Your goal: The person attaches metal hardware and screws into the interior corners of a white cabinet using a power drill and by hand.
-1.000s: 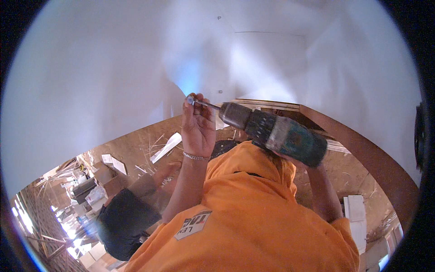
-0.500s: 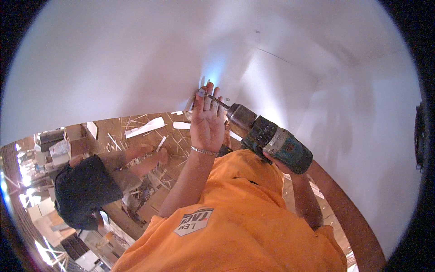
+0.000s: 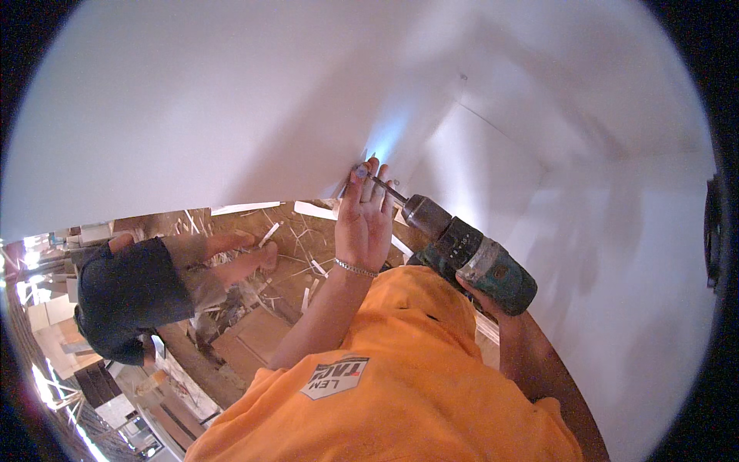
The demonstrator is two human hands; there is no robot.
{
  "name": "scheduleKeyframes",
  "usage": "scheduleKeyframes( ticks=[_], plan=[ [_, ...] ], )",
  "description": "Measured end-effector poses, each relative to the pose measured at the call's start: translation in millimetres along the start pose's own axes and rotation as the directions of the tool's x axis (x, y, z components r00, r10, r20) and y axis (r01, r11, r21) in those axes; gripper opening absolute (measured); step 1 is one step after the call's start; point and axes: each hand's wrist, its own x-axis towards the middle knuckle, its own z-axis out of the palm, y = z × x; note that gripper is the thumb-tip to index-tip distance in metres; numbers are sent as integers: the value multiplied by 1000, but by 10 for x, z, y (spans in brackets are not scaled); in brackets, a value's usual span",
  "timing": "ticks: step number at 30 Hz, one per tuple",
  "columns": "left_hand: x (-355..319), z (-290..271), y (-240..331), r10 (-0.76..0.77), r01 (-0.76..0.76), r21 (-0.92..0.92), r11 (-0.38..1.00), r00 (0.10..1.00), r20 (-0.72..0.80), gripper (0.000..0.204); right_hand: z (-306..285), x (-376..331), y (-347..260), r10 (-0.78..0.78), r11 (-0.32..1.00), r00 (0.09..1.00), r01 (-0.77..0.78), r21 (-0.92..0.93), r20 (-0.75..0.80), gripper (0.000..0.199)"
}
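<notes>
Head view: left hand (image 3: 363,231) upright at centre, palm exposed, pinching a small piece (image 3: 362,171) at the bit's (image 3: 391,190) tip; right hand (image 3: 490,297), lower right of centre, grips drill (image 3: 471,252), nose angled upper left.

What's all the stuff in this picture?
Power drill: one, green and black, in right hand
Drill bit: one, dark, from drill toward left hand
Small round piece: one, pale, near bit's tip
Smooth surfaces: several, white, above and right
Floor: one, brown, left
Scraps: many, pale, on floor
Boards: several, brown and pale, lower left
Co-worker: one, dark-shirted, left
Unclear object: one, black, right rim
Bracelet: one, silvery, below left hand
Shirt: one, orange, bottom centre
Hands: two, bare, near centre
</notes>
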Motion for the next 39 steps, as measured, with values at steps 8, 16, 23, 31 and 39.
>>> scheduleKeyframes(
  ticks=[8,16,23,31,39],
  plan=[
    [9,-46,13,1,1,48,999,999,-41,34,6,-42,-78,75,986,997,-79,147,35,62],
    [86,-115,-13,5,-3,79,997,1000,-31,34,6,97,-68,111,965,990,-87,-249,84,60],
    [70,-97,-5,-7,10,78,997,999,-38,40,-21,37,-141,41,989,997,-51,139,68,62],
    [103,-109,-12,-36,36,35,999,999,-11,37,-5,93,28,192,971,980,-181,-158,54,63],
    [32,-102,18,-115,137,-172,976,985,131,23,37,52,71,99,995,995,-98,-25,22,60]
  ],
)
